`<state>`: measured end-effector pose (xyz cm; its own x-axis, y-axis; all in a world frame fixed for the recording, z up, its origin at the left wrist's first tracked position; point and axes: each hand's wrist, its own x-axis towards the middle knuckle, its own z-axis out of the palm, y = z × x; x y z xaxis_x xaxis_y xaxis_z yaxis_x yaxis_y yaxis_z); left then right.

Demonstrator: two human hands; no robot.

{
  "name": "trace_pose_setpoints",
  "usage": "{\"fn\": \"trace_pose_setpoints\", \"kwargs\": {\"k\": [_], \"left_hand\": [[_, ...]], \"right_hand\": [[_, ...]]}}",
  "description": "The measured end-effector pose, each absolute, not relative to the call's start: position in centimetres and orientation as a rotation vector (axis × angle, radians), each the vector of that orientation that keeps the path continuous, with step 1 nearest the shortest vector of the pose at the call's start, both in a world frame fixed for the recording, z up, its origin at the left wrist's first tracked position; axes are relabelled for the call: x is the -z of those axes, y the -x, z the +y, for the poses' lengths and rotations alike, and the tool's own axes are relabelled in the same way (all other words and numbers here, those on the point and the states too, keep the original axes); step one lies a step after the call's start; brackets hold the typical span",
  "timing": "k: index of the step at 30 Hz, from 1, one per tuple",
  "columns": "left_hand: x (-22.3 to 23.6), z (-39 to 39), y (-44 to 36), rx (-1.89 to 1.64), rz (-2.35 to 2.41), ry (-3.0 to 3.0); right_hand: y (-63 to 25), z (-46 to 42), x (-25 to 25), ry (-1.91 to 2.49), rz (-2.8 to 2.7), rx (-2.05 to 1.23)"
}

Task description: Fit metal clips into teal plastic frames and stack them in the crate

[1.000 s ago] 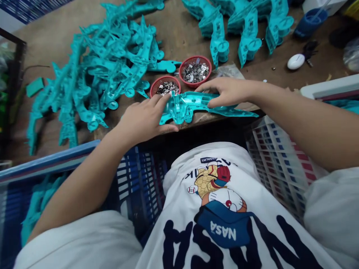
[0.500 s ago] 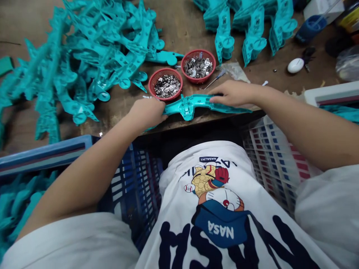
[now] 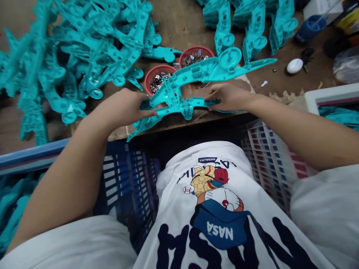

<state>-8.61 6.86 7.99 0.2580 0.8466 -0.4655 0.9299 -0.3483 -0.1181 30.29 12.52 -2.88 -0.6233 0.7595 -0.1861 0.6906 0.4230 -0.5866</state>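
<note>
Head view: I see the front teal piece (image 3: 187, 108) at the near edge of the wooden table (image 3: 176, 30), with the rear teal piece (image 3: 202, 73) just behind it, slanting up to the right. I read the left hand (image 3: 123, 106) as closed on the front piece's left end (whether it grips the rear one too, I can't tell). The right hand (image 3: 231, 97) pinches the front piece farther right. Beyond, two red baskets, the nearer (image 3: 148, 77) and the farther (image 3: 196, 48), hold small metal parts. Farther out I get a teal pile (image 3: 106, 45) at left and teal stacks (image 3: 254, 30) at right.
</note>
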Motion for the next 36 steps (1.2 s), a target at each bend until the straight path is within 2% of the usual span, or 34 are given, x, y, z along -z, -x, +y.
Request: {"fn": "trace_pose_setpoints", "kwargs": {"k": [3, 7, 15, 19, 25, 29, 33, 36], "left_hand": [[-8.0, 6.8, 7.8, 0.935, 1.732, -2.329], [-8.0, 6.7, 7.8, 0.862, 1.717, -2.37], [-8.1, 6.6, 6.7, 1.018, 1.698, -2.396], [-8.4, 5.9, 6.3, 0.949, 1.742, -2.37], [-7.3, 5.4, 5.7, 0.885, 1.845, -2.33], [-6.2, 5.7, 4.8, 0.937, 1.794, -2.333], [-4.6, 6.0, 4.5, 0.953, 1.771, -2.321], [-3.5, 6.2, 4.7, 0.884, 1.795, -2.307]], "right_hand": [[-30.0, 12.3, 2.7, 1.269, -2.729, -0.825], [-29.4, 11.8, 1.8, 1.254, -2.959, -0.654], [-27.5, 10.8, 0.9, 1.426, -2.99, -0.525], [-25.9, 7.6, -0.7, 1.518, -3.047, -0.345], [-24.8, 2.7, -4.8, 1.163, -3.015, -0.418], [-26.9, 6.7, -3.2, 1.322, -2.805, -0.298], [-28.3, 10.0, 0.5, 1.643, -2.906, -0.437], [-28.3, 10.3, 1.9, 1.688, -2.916, -0.343]]}}
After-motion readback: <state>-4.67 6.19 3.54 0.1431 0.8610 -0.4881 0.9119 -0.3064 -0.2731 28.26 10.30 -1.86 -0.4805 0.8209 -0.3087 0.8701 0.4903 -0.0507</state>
